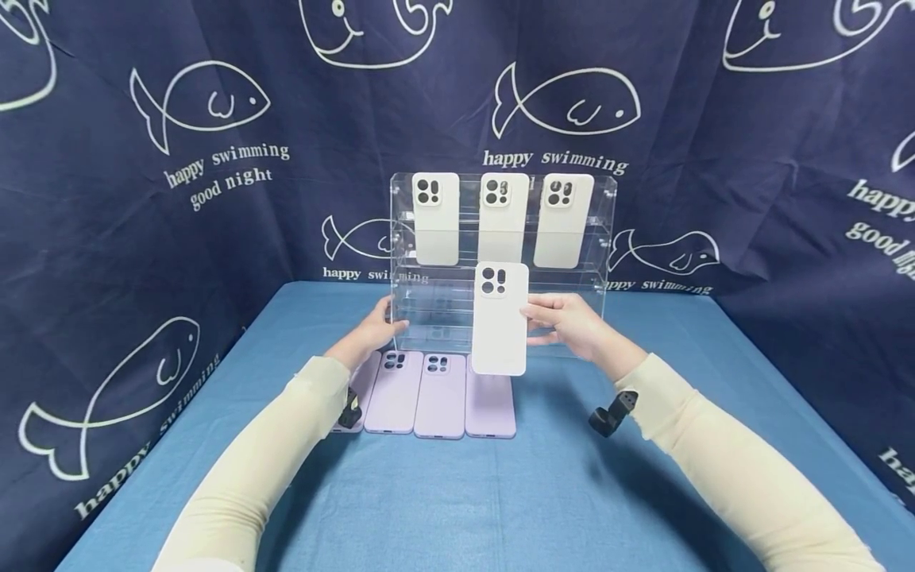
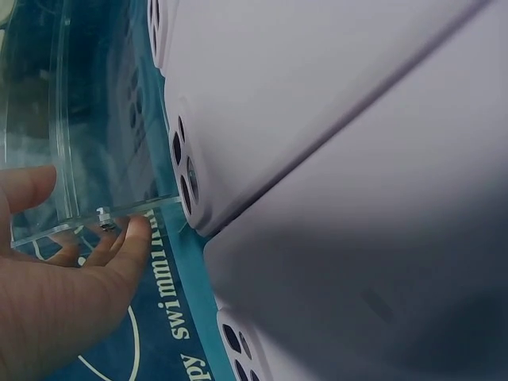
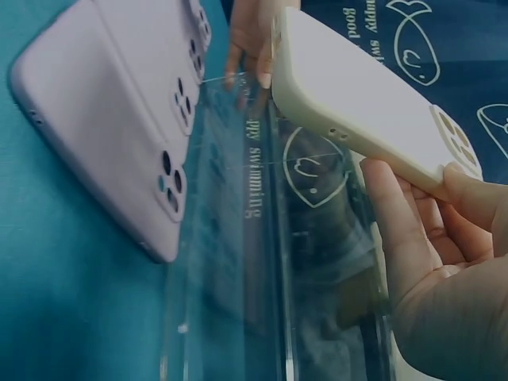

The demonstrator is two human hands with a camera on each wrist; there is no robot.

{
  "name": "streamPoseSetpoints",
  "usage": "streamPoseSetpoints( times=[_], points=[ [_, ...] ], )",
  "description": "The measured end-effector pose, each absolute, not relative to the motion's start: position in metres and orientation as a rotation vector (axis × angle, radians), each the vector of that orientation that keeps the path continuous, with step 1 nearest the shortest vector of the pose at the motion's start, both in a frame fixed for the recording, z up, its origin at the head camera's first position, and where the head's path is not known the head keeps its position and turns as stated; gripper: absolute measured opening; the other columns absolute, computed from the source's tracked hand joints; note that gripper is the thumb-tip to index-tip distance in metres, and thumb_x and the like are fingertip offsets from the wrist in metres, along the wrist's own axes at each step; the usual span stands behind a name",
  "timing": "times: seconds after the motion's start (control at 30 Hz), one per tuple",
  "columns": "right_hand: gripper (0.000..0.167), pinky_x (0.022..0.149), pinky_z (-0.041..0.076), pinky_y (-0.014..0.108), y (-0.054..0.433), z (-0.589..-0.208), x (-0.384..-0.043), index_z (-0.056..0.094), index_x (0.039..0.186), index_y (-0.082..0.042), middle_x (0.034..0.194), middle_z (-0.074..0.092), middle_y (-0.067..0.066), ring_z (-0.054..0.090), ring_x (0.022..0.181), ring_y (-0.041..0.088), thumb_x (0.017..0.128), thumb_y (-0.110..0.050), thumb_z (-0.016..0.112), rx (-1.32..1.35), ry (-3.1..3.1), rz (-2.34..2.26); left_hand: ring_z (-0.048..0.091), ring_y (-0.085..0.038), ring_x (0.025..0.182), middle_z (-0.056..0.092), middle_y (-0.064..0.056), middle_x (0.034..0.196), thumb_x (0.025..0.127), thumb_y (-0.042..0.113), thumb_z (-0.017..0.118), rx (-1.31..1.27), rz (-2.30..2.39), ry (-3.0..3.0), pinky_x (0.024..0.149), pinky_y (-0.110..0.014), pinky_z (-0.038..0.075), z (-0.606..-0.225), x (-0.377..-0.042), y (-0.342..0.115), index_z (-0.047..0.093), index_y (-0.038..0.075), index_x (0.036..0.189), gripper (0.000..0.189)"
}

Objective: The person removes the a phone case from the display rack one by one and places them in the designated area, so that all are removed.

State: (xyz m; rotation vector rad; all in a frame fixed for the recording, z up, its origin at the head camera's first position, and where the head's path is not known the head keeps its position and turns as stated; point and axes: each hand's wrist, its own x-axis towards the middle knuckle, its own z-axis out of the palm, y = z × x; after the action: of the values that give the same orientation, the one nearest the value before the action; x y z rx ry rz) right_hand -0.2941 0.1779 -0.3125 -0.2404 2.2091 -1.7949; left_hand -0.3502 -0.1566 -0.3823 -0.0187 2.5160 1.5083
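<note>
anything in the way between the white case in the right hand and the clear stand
Nothing visible: the right hand grips the white case in front of the clear stand. The purple cases lie below, on the blue cloth.

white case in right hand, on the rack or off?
Off. The right hand holds the white case in front of the clear rack; head view puts its bottom edge below the rack's.

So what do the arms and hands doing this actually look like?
They belong to a person. The left hand and right hand wear no gloves. The left sleeve and right sleeve are long, plain cream and lightly creased, with no print showing. A small black gadget sits near the left cuff, another near the right cuff.
</note>
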Motion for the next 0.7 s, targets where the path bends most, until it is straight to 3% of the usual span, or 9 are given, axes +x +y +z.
streamPoseSetpoints(
  times=[0.13, 0.37, 0.53, 0.7],
  points=[
    [0.045, 0.087, 0.059, 0.042, 0.181, -0.322, -0.292, 0.048, 0.138, 0.004, 0.102, 0.068, 0.000, 0.067, 0.088, 0.012, 0.099, -0.016, 0.056, -0.201, 2.196, -1.787, 0.025, -0.036, 0.145, 0.018, -0.016, 0.160, 0.100, 0.019, 0.052, -0.025, 1.511, 2.513, 0.121, -0.052, 0.021, -0.382, -0.349, -0.156, 0.005, 0.015, 0.156, 0.074],
    [0.052, 0.087, 0.059, 0.041, 0.191, -0.334, -0.288, 0.046, 0.140, 0.005, 0.115, 0.065, 0.009, 0.066, 0.090, 0.014, 0.097, -0.022, 0.059, -0.196, 2.185, -1.788, 0.026, -0.036, 0.145, 0.019, -0.015, 0.160, 0.099, 0.019, 0.053, -0.035, 1.523, 2.515, 0.121, -0.051, 0.020, -0.382, -0.349, -0.155, 0.006, 0.016, 0.156, 0.074],
    [0.058, 0.084, 0.060, 0.040, 0.199, -0.341, -0.286, 0.047, 0.137, 0.010, 0.103, 0.068, 0.003, 0.067, 0.087, 0.013, 0.094, -0.025, 0.065, -0.267, 2.141, -1.805, 0.025, -0.036, 0.145, 0.019, -0.015, 0.161, 0.099, 0.020, 0.053, -0.041, 1.511, 2.518, 0.121, -0.051, 0.019, -0.382, -0.349, -0.155, 0.005, 0.016, 0.157, 0.075],
    [0.054, 0.087, 0.059, 0.042, 0.203, -0.346, -0.285, 0.043, 0.139, 0.012, 0.098, 0.069, 0.000, 0.067, 0.085, 0.012, 0.097, -0.018, 0.059, -0.224, 2.148, -1.783, 0.026, -0.036, 0.145, 0.019, -0.016, 0.160, 0.100, 0.019, 0.052, -0.042, 1.518, 2.520, 0.121, -0.051, 0.021, -0.381, -0.349, -0.154, 0.006, 0.015, 0.156, 0.073]
  ],
)
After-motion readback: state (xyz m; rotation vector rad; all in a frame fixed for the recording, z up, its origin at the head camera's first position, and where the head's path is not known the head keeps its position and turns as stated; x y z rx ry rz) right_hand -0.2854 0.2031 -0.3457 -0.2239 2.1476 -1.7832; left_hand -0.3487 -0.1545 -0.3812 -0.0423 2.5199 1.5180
